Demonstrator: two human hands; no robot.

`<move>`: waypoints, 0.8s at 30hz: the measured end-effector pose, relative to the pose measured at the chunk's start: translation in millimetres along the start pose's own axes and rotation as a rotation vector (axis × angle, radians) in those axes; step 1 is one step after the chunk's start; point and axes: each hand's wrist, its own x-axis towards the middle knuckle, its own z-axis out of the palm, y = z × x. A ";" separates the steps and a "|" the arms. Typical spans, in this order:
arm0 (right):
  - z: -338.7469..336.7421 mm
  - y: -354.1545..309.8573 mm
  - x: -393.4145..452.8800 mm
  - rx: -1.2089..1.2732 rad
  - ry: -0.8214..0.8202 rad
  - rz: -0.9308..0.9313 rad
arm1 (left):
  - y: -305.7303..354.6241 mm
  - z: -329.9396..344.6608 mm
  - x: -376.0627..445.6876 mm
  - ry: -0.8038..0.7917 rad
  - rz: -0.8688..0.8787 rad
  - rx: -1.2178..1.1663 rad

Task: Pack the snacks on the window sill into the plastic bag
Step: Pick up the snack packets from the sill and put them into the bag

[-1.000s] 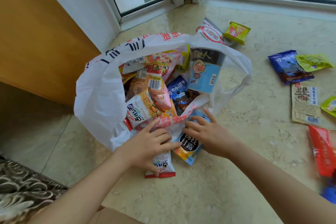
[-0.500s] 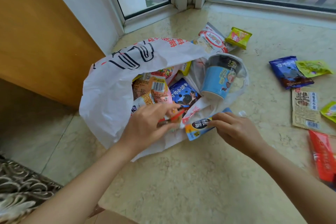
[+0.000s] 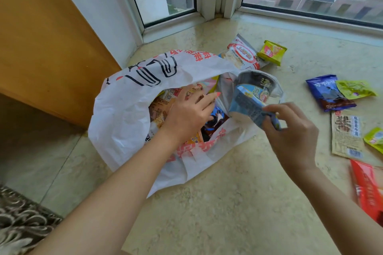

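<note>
The left hand (image 3: 187,113) lies flat, fingers spread, on snacks inside the plastic bag (image 3: 122,114). The right hand (image 3: 290,130) pinches a blue packet (image 3: 251,107) at the bag's mouth.

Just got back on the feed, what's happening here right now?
A person is packing snacks into a white plastic bag lying open on the stone sill. The left hand is inside the bag's mouth, pressing on the packets already in there. The right hand holds a blue packet at the opening. Several snacks are not yet packed, including a dark blue packet and a red packet on the right.
</note>
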 end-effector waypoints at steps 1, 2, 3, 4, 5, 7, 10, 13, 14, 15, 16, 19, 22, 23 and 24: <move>5.6 -5.3 3.8 0.018 -0.004 0.029 | 1.0 1.6 -4.4 -0.082 -0.027 0.044; 12.7 -10.6 7.6 0.021 -0.011 0.049 | 2.0 2.9 -8.2 -0.154 -0.066 0.093; 21.2 -15.6 11.4 0.008 -0.014 0.063 | 3.0 4.3 -11.6 -0.200 -0.096 0.135; 30.7 -20.5 15.1 -0.018 -0.015 0.073 | 4.9 5.9 -14.8 -0.230 -0.111 0.170; 40.7 -25.2 18.5 -0.049 -0.017 0.082 | 6.5 7.1 -17.9 -0.245 -0.119 0.189; 60.1 -34.1 24.3 -0.092 -0.023 0.088 | 8.1 5.3 -22.7 -0.270 -0.127 0.228; 82.3 -44.9 23.1 -0.019 -0.094 0.157 | 4.5 1.5 -28.6 -0.254 -0.168 0.208; 98.4 -45.8 1.9 0.069 -0.420 0.218 | 0.8 -3.7 -37.1 -0.221 -0.185 0.102; 102.0 -42.4 -7.7 0.097 -0.565 0.205 | 1.3 -5.3 -40.6 -0.221 -0.184 0.096; 104.2 -36.9 -16.2 0.111 -0.663 0.176 | 2.2 -7.1 -43.8 -0.224 -0.181 0.091; 104.5 -29.8 -21.2 0.091 -0.707 0.134 | 4.0 -8.8 -45.8 -0.227 -0.180 0.082; 92.7 -9.4 -21.7 -0.086 -0.604 -0.074 | 11.9 -15.8 -42.8 -0.213 -0.173 0.012; 67.0 10.2 -11.7 -0.129 -0.225 -0.271 | 30.1 -22.1 -26.5 -0.151 -0.172 -0.103; 57.6 20.5 -6.0 -0.167 -0.120 -0.298 | 38.3 -22.2 -18.6 -0.136 -0.173 -0.136; 49.0 32.2 1.1 -0.225 -0.053 -0.282 | 47.1 -20.2 -9.9 -0.129 -0.171 -0.157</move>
